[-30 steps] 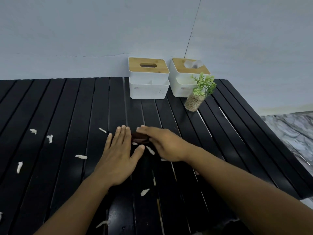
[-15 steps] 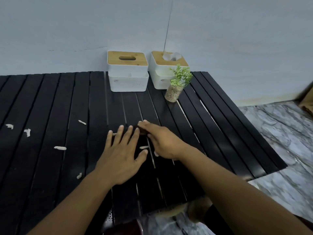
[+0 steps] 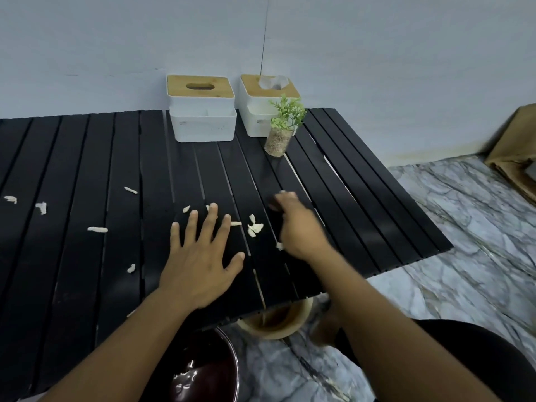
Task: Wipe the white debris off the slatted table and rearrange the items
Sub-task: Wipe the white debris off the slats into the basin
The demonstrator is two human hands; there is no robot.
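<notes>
The black slatted table carries scattered white debris: a small clump between my hands and loose pieces at the left and far left. My left hand lies flat on the slats, palm down, fingers spread, holding nothing. My right hand is blurred just right of the clump, its fingers pressing a small dark cloth onto the table.
Two white boxes with wooden lids, one plain and one with tissue, stand against the back wall. A small potted plant is in front of them. Below the near edge sit a dark red bucket and a beige bin.
My right hand has swept to the right with the dark cloth, leaving a clump of debris between the hands. My left hand has stayed flat. The camera has turned right.
</notes>
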